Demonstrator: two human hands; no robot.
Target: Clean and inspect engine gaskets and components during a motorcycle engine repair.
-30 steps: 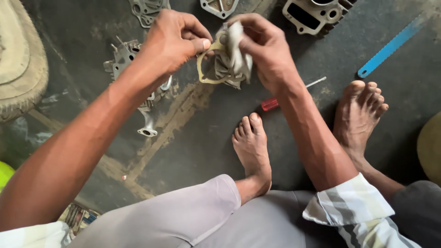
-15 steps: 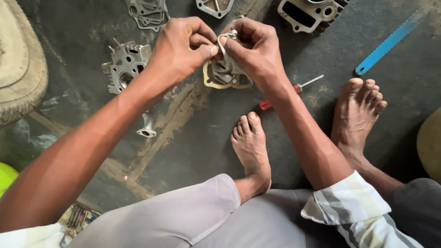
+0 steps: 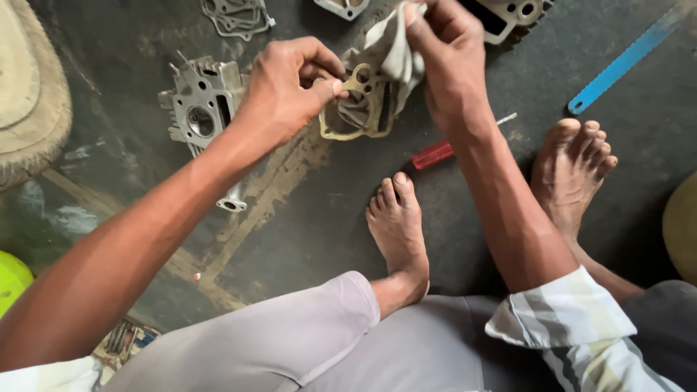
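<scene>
Dark workshop floor: left hand [image 3: 290,91] pinches tan gasket [image 3: 357,109] edge; right hand [image 3: 450,62] grips grey rag [image 3: 392,54] directly above it, touching.

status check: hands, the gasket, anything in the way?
Left hand pinches tan gasket by its edge. Right hand presses grey rag onto it. Red-handled screwdriver lies on floor below, apart.
</scene>
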